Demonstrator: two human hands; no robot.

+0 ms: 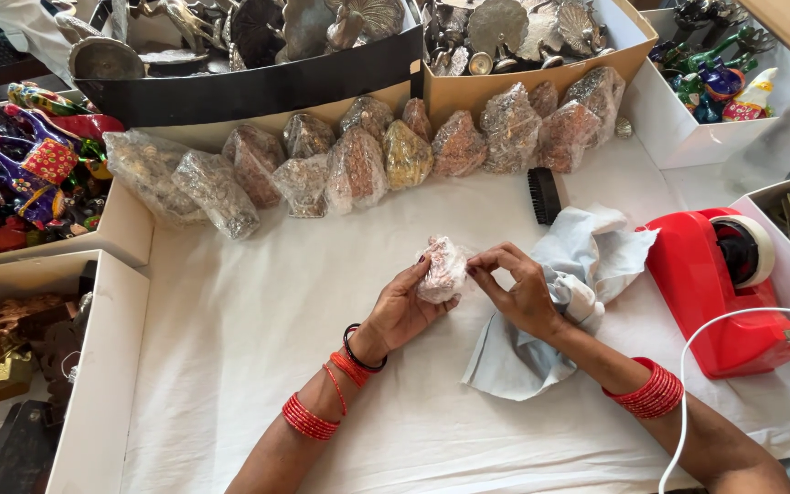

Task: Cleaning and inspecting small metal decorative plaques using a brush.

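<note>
My left hand cups a small figurine wrapped in clear bubble wrap above the white table cover. My right hand pinches the wrap's right edge with thumb and fingertips. Both wrists carry red bangles, and the left one also has a black band. A crumpled pale blue cloth lies under and beside my right hand.
A row of several wrapped figurines lines the table's far side. A black brush lies near them. A red tape dispenser stands at right with a white cable in front. Boxes of metal and painted figurines surround the table.
</note>
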